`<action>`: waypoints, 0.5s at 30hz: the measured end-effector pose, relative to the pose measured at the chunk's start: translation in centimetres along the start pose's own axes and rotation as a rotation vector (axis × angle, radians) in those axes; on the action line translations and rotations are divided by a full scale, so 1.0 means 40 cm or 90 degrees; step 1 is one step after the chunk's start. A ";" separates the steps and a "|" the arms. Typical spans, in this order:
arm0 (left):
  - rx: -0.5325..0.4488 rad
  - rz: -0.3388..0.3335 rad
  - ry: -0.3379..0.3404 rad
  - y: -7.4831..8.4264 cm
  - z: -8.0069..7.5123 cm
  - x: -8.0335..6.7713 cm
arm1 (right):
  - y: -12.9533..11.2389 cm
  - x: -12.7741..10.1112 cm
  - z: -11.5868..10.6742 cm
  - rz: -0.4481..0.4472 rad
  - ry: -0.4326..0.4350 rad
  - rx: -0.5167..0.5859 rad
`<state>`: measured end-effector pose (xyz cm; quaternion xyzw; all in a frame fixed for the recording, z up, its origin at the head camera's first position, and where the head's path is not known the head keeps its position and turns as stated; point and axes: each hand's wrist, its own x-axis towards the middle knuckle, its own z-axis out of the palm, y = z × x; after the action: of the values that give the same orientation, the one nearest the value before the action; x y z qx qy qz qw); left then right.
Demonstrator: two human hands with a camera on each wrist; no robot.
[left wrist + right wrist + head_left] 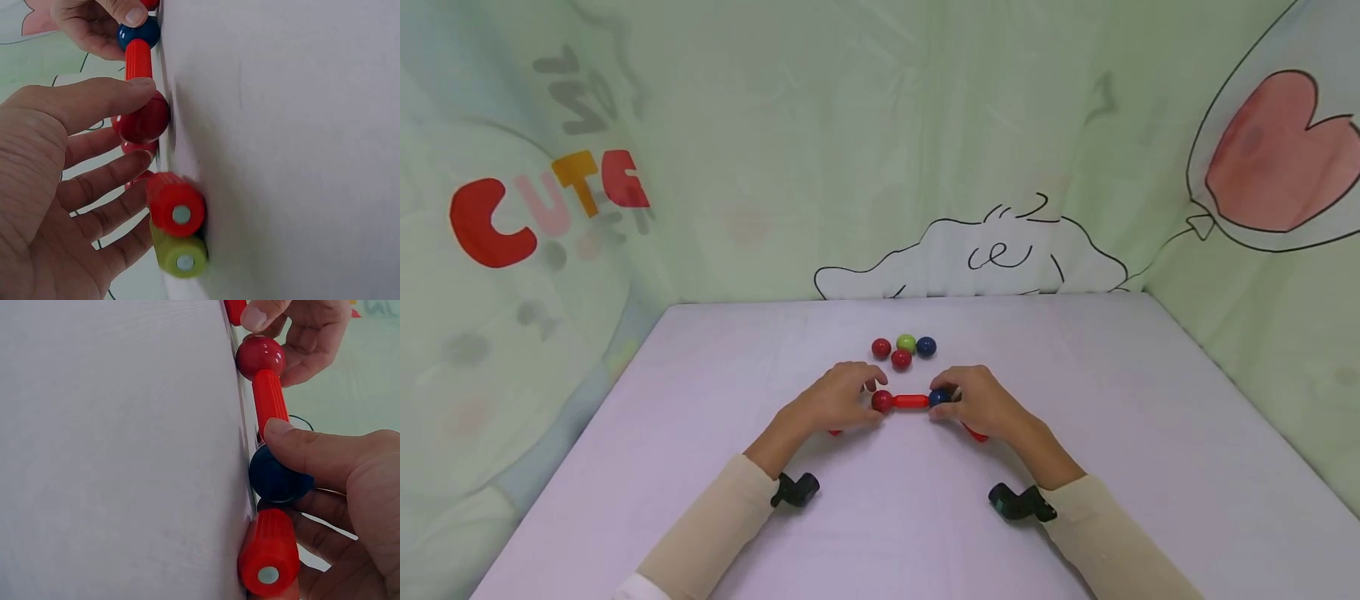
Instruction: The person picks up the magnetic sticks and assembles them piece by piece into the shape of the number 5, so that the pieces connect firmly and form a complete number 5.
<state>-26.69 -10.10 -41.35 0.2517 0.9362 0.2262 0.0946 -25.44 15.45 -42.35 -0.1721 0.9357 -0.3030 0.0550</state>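
Observation:
A short red rod (911, 401) lies on the lilac table (700, 400), with a red ball (882, 401) at its left end and a blue ball (937, 397) at its right end. My left hand (842, 400) pinches the red ball (145, 119) between thumb and fingers. My right hand (977, 402) pinches the blue ball (278, 478). A red rod (176, 204) and a yellow-green rod (179, 253) lie under the left palm. Another red rod (269, 552) lies under the right palm.
Several loose balls sit in a cluster just behind the hands: two red (882, 347) (901, 359), one green (906, 342), one blue (927, 346). Printed fabric walls (880, 150) close the table at the back and both sides.

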 end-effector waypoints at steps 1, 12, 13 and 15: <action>0.001 -0.002 0.000 -0.003 -0.003 -0.003 | 0.001 0.000 -0.001 0.001 0.000 0.002; -0.008 -0.001 -0.020 -0.073 -0.042 -0.073 | -0.003 0.008 -0.006 0.018 0.006 0.000; -0.012 0.005 -0.023 -0.080 -0.043 -0.078 | -0.002 0.008 -0.006 0.017 0.008 0.001; -0.008 0.013 -0.028 -0.094 -0.044 -0.088 | -0.002 0.009 -0.004 0.014 0.011 0.007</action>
<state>-25.82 -15.47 -41.34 0.2657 0.9297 0.2276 0.1148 -25.77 15.36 -42.16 -0.1590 0.9364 -0.3088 0.0508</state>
